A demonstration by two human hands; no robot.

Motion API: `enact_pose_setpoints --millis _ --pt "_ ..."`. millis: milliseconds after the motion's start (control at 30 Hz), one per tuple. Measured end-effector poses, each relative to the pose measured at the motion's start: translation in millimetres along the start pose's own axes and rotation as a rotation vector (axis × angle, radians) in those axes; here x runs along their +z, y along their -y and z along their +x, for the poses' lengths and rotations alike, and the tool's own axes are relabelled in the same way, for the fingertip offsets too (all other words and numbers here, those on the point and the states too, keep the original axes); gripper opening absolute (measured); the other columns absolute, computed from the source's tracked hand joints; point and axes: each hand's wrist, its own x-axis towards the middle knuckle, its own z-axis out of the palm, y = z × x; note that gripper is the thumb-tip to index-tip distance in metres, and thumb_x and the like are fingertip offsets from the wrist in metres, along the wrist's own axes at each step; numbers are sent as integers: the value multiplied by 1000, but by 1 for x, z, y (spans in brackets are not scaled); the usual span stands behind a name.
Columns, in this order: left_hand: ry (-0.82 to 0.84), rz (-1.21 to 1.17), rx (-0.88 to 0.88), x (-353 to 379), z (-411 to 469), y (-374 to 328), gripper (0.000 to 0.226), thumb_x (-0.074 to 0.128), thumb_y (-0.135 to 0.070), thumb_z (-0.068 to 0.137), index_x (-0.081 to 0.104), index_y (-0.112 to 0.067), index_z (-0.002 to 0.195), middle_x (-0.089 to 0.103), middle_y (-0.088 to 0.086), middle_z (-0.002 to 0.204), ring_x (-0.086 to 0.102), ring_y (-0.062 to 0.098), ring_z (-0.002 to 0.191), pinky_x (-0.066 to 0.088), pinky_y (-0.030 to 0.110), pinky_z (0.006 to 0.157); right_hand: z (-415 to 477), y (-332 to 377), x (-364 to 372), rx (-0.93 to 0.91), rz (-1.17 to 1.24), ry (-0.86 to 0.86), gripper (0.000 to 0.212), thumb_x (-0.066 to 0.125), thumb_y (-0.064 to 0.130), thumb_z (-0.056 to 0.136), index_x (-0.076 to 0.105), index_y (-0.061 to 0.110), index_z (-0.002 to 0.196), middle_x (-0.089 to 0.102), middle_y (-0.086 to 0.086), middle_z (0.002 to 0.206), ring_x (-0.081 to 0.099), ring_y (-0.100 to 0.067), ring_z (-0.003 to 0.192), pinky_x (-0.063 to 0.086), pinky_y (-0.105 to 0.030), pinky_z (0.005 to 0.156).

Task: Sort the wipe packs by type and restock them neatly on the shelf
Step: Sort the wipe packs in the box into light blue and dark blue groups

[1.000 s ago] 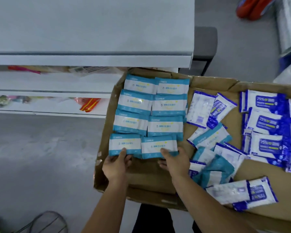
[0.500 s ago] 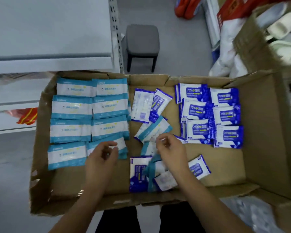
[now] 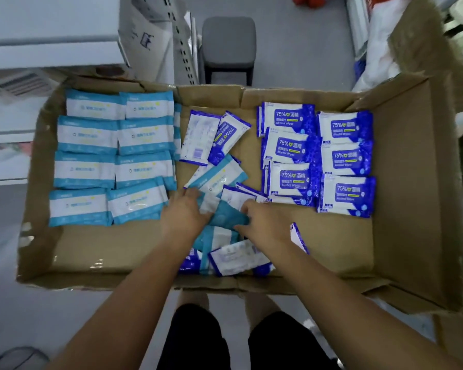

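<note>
Both forearms reach forward into the cardboard box (image 3: 401, 182), palms down over the loose middle pile. The right hand (image 3: 266, 222) pinches the right end of a teal pack (image 3: 226, 217) between thumb and curled forefinger. The left hand (image 3: 183, 217) lies on its left end; whether it grips cannot be told. The pack lies flat, its long axis roughly left to right.
</note>
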Motion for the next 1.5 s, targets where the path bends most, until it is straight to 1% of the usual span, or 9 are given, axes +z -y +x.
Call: enact_pose_setpoints --millis 167,333,467,567,800,1033,1233,1367,1500 --pt "94 -124 -142 3 0 4 63 80 -39 76 46 -20 125 62 4 113 63 30 108 46 43 96 -6 -12 -1 -81 372 105 18 77 27 82 68 21 96 63 1 97 57 -14 90 46 -30 75" --pt "143 -381 -183 -9 4 15 37 83 -39 75 71 -27 108 70 -6 93 67 17 94 49 27 81 -28 -34 -45 -8 916 -27 17 69 4 85 52 10 83 60 -10 82 56 -10 70 51 -41 63" --pt "50 -385 -120 -22 -5 24 46 74 -61 64 69 -36 102 73 -11 92 68 14 89 54 40 90 -41 -31 -69 -145 729 -247 21 69 6 80 51 15 76 55 -1 84 53 -14 73 46 -34 63" --pt "-79 -501 -79 -34 -16 31 26 79 -36 82 63 -21 96 71 -2 90 68 18 83 54 33 69 -43 -13 -65 -226 545 -301 23 73 13 75 50 18 77 54 10 105 57 -11 77 50 -36 64" --pt "37 -892 -254 -46 -18 51 42 79 -13 83 63 -16 122 73 6 105 73 14 85 59 26 58 -23 9 -9 -99 641 64 33 79 53 75 59 32 90 54 18 110 59 -4 85 52 -24 71" --pt "78 -740 -149 -46 -7 65 38 77 -9 85 62 -24 116 62 -15 102 65 6 92 61 30 65 -6 -11 6 -13 141 -199 54 74 34 81 54 30 130 52 2 127 47 -22 117 41 -37 96" --pt "146 -355 64 -55 12 64 29 86 -24 75 63 -20 91 68 -9 90 65 10 83 47 18 66 13 6 -16 -132 -150 -13 45 71 50 80 60 39 122 58 9 112 44 -16 116 21 -36 98" --pt "295 87 371 -65 28 63 32 75 -24 86 66 -24 118 66 -9 108 61 11 99 42 16 73 22 10 -26 -202 -113 92 33 73 43 82 66 35 113 53 9 98 50 -18 108 35 -33 86" --pt "253 -4 387 -83 28 72 17 65 -25 95 70 -13 105 68 3 98 58 12 86 40 25 71 24 21 -39 -184 11 193 16 74 34 84 67 31 98 65 10 94 62 -14 93 51 -36 79"
